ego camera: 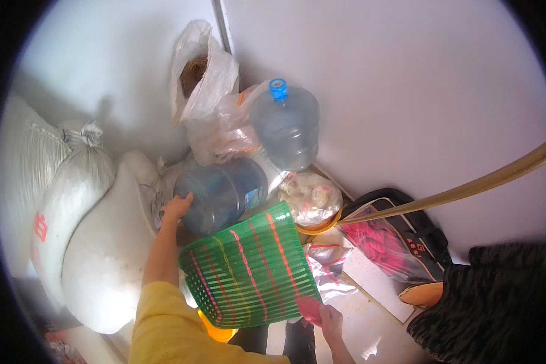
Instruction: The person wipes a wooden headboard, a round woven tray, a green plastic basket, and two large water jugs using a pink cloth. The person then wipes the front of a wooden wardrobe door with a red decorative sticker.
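Observation:
A large blue-tinted plastic water jug point(223, 193) lies on its side ahead of me. My left hand point(178, 208) is at its left end, thumb against the plastic, the other fingers partly hidden. My right hand point(331, 316) holds a green woven plastic basket point(255, 268) at its lower right corner, where there is a soft pink piece point(308, 310), its material unclear. The basket is tilted, its striped side facing up, with pink, red and yellow strands. A second water jug point(286, 129) with a blue cap stands upright behind the lying one.
Full white woven sacks point(100, 245) crowd the left. Against the wall are an open white sack point(211, 86) with brown fibrous contents and clear plastic bags point(230, 132). A yellow-rimmed container point(321, 226) holds a filled bag. A black-and-pink bag point(391, 236) and a tan strap point(459, 186) are right.

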A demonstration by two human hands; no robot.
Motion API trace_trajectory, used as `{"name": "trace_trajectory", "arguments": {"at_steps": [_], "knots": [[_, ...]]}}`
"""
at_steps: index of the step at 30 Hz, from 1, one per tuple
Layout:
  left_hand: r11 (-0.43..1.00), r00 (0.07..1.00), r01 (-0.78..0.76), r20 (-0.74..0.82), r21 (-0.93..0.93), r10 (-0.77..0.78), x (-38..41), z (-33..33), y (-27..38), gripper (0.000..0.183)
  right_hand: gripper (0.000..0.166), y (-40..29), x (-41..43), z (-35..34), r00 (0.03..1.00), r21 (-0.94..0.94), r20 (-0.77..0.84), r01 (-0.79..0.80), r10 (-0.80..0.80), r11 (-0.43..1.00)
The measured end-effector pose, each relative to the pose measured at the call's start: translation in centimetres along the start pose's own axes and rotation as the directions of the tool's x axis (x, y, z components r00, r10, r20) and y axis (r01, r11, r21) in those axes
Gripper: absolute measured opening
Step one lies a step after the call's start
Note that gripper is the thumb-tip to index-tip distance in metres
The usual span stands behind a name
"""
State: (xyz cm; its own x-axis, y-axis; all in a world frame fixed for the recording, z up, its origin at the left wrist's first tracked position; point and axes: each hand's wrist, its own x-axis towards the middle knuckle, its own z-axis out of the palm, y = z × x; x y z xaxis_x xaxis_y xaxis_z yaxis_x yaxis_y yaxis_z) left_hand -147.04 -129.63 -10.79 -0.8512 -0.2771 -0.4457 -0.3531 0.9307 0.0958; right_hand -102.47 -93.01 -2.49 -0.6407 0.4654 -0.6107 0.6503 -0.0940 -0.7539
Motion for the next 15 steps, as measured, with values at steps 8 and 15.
{"name": "trace_trajectory", "arguments": {"at_steps": [8, 15], "knots": [[0.848, 0.793, -0.405, -0.329, 0.343, 0.512, -5.7, -0.3, -4.5, 0.043, 0.033, 5.0, 1.2, 2.2, 0.997, 0.019, 0.039, 0.06, -0.061, 0.998], [0.516, 0.459, -0.395, -0.324, 0.76, 0.827, -5.4, -2.0, 0.7, 0.018, 0.031, 3.9, 1.7, 4.0, 0.94, -0.123, 0.159, 0.321, -0.301, 0.939]]}}
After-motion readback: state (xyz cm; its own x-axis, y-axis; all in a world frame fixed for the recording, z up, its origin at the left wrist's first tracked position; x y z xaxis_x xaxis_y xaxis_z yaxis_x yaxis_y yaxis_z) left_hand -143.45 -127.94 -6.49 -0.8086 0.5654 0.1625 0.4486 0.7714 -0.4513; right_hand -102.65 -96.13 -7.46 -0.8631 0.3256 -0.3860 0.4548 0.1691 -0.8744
